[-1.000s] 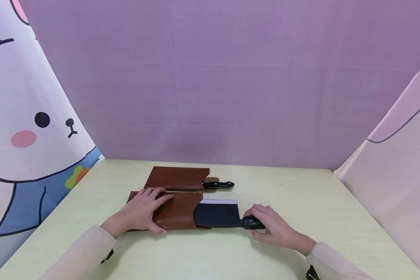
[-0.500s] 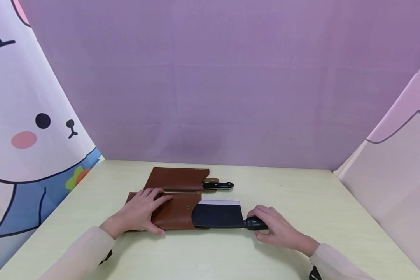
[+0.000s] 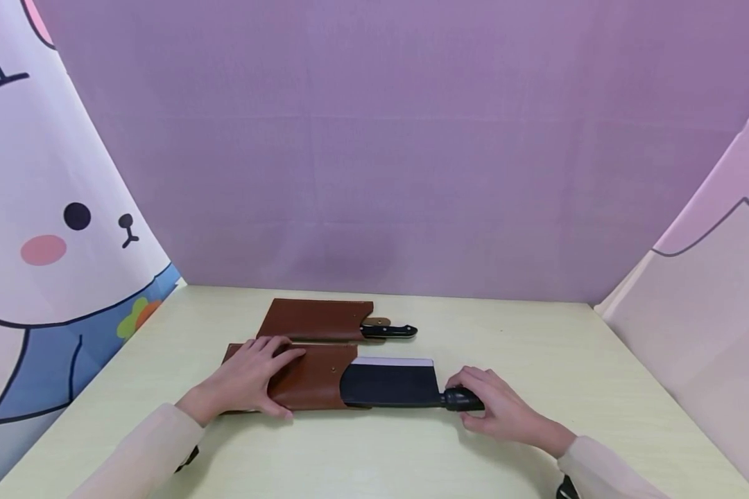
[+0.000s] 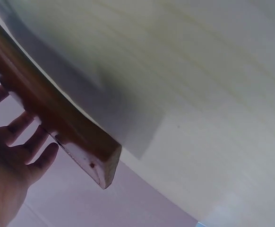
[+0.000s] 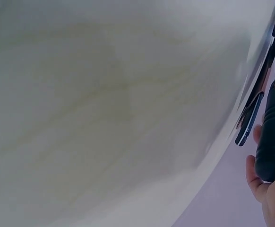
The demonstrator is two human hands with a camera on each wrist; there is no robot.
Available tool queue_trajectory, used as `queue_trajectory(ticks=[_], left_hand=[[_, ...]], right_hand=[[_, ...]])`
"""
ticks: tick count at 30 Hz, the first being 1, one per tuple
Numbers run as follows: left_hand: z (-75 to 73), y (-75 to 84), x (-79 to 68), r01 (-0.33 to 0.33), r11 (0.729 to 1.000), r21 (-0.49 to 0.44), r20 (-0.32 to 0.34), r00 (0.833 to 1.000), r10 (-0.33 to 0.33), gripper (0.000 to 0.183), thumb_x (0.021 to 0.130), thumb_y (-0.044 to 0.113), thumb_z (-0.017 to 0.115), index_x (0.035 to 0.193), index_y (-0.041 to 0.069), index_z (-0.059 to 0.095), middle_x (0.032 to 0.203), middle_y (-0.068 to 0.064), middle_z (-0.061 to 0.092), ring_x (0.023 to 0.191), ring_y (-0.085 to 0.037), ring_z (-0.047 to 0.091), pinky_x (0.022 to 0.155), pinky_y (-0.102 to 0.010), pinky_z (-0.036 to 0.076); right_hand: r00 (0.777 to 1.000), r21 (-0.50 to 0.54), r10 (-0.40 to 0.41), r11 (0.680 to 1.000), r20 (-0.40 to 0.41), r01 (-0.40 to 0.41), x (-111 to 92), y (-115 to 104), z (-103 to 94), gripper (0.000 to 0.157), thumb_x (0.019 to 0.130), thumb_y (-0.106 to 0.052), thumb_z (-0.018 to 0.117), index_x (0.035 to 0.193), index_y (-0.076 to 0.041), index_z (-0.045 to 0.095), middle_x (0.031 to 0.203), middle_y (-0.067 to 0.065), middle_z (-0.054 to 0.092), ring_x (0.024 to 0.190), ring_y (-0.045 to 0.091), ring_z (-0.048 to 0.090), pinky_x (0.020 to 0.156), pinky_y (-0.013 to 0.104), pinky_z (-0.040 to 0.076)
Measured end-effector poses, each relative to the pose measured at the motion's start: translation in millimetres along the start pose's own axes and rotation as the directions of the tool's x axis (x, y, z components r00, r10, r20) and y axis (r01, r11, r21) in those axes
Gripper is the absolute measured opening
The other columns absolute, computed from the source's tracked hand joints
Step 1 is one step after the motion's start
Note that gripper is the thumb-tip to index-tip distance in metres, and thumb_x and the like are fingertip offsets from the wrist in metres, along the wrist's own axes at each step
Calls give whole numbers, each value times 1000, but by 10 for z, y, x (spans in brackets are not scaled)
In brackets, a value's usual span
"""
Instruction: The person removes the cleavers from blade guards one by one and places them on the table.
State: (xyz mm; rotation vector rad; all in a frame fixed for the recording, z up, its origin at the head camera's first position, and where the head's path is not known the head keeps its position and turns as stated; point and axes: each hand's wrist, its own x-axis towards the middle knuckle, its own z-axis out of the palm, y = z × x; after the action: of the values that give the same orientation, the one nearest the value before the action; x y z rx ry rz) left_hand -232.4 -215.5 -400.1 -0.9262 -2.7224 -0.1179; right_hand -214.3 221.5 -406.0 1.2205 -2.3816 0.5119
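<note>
A black-bladed cleaver (image 3: 390, 384) with a pale edge strip lies partly inside a brown leather sheath (image 3: 315, 381) in the head view. My left hand (image 3: 250, 374) grips that sheath across its width, fingers at the far edge and thumb at the near one. In the left wrist view, the fingers stand along the edge of the sheath (image 4: 57, 109). My right hand (image 3: 502, 409) holds the cleaver's black handle (image 3: 460, 399), its rear end inside the grasp. The right wrist view shows the ribbed handle (image 5: 272, 137) between thumb and fingers. The blade's left part is hidden in the sheath.
Just behind lies a second brown sheath (image 3: 318, 319), holding a knife whose black riveted handle (image 3: 390, 331) sticks out to the right. A pale wooden table (image 3: 537, 339) carries everything. A purple backdrop (image 3: 374, 152) rises at its back, with printed panels (image 3: 50, 173) at the sides.
My right hand has moved a little to the right with the cleaver, so more blade shows outside the sheath. My left hand and the sheath have shifted slightly left.
</note>
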Motion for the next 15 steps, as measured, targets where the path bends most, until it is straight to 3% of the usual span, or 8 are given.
queue_trajectory(ticks=[15], left_hand=[[9,-18,-15,8,1000,0,11,1000,-8,105,52,85,55,134,20,47,125,-7,46,112,-27,45,91,-51,39]], right_hand=[[998,19,41,999,41,-42,-46,27,-65,47,58,-7,73,101,-18,57,94,-14,58,84,2,51,71,26,38]])
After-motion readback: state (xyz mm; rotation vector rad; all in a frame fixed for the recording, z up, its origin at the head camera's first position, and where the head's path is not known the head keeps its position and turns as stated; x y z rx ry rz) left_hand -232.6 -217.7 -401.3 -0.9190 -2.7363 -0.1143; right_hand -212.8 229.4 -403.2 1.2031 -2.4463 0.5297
